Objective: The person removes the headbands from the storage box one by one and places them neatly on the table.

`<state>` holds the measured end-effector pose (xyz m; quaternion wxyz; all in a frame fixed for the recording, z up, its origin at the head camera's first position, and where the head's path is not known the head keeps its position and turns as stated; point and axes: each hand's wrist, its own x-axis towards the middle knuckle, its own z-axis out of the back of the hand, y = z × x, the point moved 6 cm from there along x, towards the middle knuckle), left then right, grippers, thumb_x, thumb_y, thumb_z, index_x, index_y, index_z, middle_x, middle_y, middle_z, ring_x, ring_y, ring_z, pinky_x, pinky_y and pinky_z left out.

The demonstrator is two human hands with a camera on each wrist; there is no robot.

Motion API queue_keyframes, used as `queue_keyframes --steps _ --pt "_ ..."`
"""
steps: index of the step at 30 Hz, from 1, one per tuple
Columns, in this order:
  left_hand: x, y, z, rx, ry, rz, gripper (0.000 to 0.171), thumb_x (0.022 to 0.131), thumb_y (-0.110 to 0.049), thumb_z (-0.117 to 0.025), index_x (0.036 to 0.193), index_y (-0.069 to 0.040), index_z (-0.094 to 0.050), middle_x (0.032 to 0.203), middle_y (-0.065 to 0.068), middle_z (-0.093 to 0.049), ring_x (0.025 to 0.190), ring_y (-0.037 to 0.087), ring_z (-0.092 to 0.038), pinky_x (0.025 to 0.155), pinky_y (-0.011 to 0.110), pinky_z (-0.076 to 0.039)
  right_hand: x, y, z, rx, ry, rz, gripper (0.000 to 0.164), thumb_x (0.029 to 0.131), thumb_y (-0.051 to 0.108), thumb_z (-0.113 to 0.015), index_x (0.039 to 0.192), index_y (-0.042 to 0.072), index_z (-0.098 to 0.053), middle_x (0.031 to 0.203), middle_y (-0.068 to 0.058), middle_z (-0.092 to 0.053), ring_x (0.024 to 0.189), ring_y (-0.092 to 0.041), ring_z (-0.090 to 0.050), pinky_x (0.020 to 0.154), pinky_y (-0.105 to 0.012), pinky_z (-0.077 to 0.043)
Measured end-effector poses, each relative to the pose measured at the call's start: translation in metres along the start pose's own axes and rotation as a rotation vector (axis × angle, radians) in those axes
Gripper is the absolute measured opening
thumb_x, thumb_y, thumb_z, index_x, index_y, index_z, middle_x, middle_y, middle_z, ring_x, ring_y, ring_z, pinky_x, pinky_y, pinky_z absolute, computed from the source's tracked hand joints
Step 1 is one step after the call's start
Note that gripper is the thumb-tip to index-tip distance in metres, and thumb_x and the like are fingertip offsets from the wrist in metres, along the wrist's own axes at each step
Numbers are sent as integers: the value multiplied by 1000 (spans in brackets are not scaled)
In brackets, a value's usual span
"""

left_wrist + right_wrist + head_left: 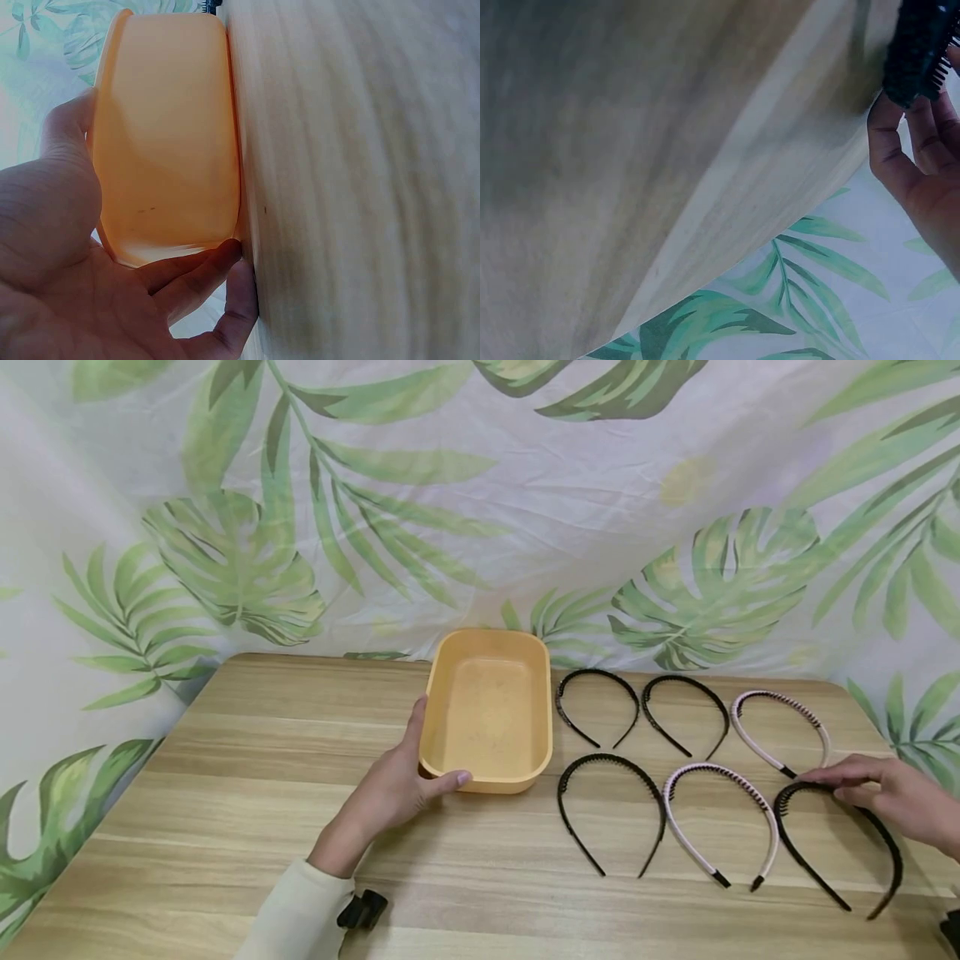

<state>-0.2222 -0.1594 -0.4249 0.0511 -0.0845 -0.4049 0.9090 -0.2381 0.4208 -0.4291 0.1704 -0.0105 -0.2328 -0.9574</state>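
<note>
My left hand [390, 789] holds an orange plastic container [491, 714] at its near left corner. The thumb lies over the rim, and the other fingers reach along the outer wall [165, 135]. At the right, my right hand [892, 793] pinches the arch of a black headband [897, 864], whose two ends point toward me. Small comb teeth line this headband [911, 60] in the right wrist view. Left of it in the front row lie a pink headband [708, 767] and another black headband [611, 757].
A back row holds two black headbands, one beside the container [597, 672] and one farther right [686, 679], then a pink headband [780, 695]. Everything rests on a wood-grain table [262, 777]. A leaf-patterned cloth [420, 527] hangs behind the table's far edge.
</note>
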Motion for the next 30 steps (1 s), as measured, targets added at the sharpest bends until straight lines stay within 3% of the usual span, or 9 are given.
queue_keyframes --steps 6,10,13,16,18,22,26,30 --pt "1 0 -1 5 8 8 123 90 -51 -81 169 -24 9 156 26 -51 125 34 -63 109 56 -46 -4 3 -3 -18 -59 13 37 79 -17 -75 97 15 -84 95 36 -64 94 25 -45 74 -1 -33" --pt "1 1 -2 6 11 11 123 90 -51 -81 169 -24 9 156 27 -50 125 34 -63 109 56 -45 -4 10 -1 -78 -68 -54 27 83 -15 -75 101 4 -82 93 9 -73 83 21 -47 67 -11 -41" --pt "1 2 -3 2 15 4 123 90 -51 -80 169 -23 10 158 27 -48 127 34 -62 110 56 -45 -2 20 3 -147 -65 -117 20 87 -11 -74 105 -4 -78 98 -19 -73 80 -2 -62 66 -31 -52" --pt "-1 2 -3 -8 18 -17 122 92 -49 -80 169 -22 11 164 26 -39 137 37 -56 114 57 -42 0 36 3 -182 -86 -127 20 90 -7 -73 110 -6 -75 108 -34 -68 86 -39 -69 65 -49 -55" --pt "-3 2 -2 -27 16 -46 121 92 -46 -80 169 -22 11 166 24 -36 141 38 -52 117 58 -39 2 50 1 -183 -111 -111 24 91 -4 -74 115 -6 -73 116 -37 -65 94 -55 -64 69 -58 -53" --pt "-10 3 6 -30 14 -87 119 94 -43 -78 169 -22 11 169 22 -31 151 40 -41 122 61 -31 7 78 -8 -131 -122 -81 36 99 5 -70 132 -6 -63 131 -42 -56 115 -64 -52 85 -71 -44" --pt "-21 6 20 52 18 -66 114 98 -49 -72 169 -20 13 166 29 -34 151 47 -39 118 67 -32 13 105 -17 -94 -141 -28 46 104 15 -66 143 -7 -55 142 -43 -48 125 -66 -45 92 -74 -39" --pt "-33 8 36 134 -11 -78 103 101 -52 -65 170 -20 6 167 30 -29 150 51 -36 116 70 -32 16 128 -25 -196 -190 19 58 103 26 -69 149 -3 -52 149 -41 -46 129 -64 -45 95 -76 -38"
